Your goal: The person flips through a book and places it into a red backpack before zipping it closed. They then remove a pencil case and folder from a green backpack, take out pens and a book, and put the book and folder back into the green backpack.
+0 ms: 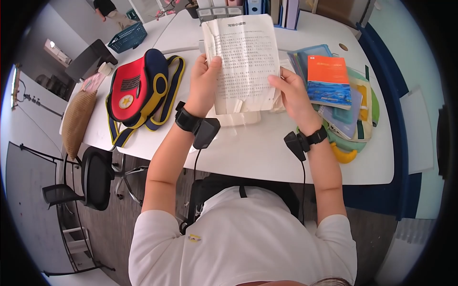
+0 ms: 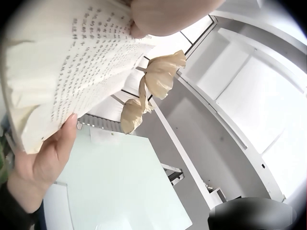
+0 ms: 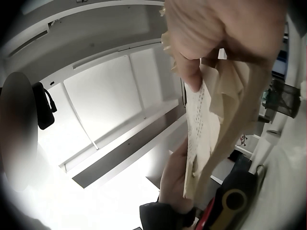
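A worn, creased booklet (image 1: 244,62) of printed pages is held up over the table, its text facing the person. My left hand (image 1: 204,83) grips its left edge, thumb on the front page. On the opposite side, my right hand (image 1: 296,97) pinches the right edge, its thumb also laid over the print. Crumpled, curling sheets of the booklet (image 3: 223,96) show under the right hand in the right wrist view. In the left wrist view the text side of the booklet (image 2: 91,62) is seen at a slant, with a ragged corner near the right hand.
A red and navy bag (image 1: 131,95) lies left on the white table (image 1: 267,162). On the right, an orange and blue book (image 1: 328,81) tops a pile with folders and a pale green bag (image 1: 367,124). Behind stand upright binders (image 1: 255,6) and a blue basket (image 1: 128,37).
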Demonstrator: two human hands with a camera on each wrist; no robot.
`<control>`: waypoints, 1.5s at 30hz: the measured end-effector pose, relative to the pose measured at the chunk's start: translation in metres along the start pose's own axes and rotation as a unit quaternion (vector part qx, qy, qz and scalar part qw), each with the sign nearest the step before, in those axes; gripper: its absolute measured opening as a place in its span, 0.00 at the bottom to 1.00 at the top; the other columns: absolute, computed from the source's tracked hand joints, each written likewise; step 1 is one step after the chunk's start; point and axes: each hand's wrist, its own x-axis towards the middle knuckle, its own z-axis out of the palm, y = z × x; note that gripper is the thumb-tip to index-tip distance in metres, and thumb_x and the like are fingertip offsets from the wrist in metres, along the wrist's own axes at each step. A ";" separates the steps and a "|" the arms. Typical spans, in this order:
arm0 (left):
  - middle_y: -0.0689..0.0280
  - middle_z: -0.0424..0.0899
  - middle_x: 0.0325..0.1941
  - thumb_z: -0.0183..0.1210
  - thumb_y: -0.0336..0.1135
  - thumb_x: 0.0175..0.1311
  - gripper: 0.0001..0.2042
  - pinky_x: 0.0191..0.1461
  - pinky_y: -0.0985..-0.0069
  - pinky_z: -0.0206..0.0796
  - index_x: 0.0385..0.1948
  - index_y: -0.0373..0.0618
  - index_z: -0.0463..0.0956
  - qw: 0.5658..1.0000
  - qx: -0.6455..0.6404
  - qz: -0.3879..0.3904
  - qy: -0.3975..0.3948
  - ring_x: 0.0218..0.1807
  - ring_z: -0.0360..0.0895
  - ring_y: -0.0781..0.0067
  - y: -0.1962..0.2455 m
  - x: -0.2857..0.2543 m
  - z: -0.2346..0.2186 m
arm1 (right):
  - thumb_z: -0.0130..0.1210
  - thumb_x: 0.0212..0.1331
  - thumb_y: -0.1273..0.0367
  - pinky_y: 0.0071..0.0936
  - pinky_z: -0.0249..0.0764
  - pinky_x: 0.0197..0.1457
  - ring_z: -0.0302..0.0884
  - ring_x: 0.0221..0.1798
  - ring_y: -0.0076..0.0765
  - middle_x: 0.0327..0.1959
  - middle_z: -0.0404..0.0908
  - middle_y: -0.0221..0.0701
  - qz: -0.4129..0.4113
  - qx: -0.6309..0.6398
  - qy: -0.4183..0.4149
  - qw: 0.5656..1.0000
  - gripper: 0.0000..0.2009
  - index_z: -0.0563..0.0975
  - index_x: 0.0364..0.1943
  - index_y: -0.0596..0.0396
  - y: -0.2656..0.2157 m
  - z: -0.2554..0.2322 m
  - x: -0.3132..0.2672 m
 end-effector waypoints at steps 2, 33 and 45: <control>0.60 0.76 0.46 0.46 0.36 0.69 0.16 0.49 0.79 0.69 0.50 0.31 0.63 0.999 -0.039 -0.034 0.004 0.44 0.76 0.76 0.001 -0.001 -0.018 | 0.53 0.58 0.72 0.20 0.67 0.51 0.72 0.45 0.21 0.42 0.77 0.32 0.010 -0.008 -0.005 1.000 0.12 0.73 0.44 0.64 0.006 0.002 0.010; 0.45 0.49 0.69 0.52 0.50 0.60 0.31 0.66 0.42 0.42 0.63 0.46 0.56 0.729 0.652 -0.093 -0.188 0.71 0.42 0.42 -0.061 -0.059 -0.089 | 0.49 0.48 0.78 0.28 0.57 0.64 0.60 0.64 0.45 0.61 0.62 0.49 0.042 -0.389 -0.043 0.919 0.36 0.50 0.66 0.64 0.061 -0.020 0.019; 0.46 0.54 0.66 0.49 0.51 0.60 0.32 0.65 0.48 0.49 0.64 0.45 0.54 0.706 0.681 -0.074 -0.178 0.68 0.50 0.44 -0.069 -0.060 -0.091 | 0.48 0.50 0.79 0.35 0.62 0.60 0.67 0.57 0.54 0.53 0.68 0.57 0.011 -0.492 -0.034 0.870 0.34 0.50 0.65 0.63 0.069 -0.014 0.016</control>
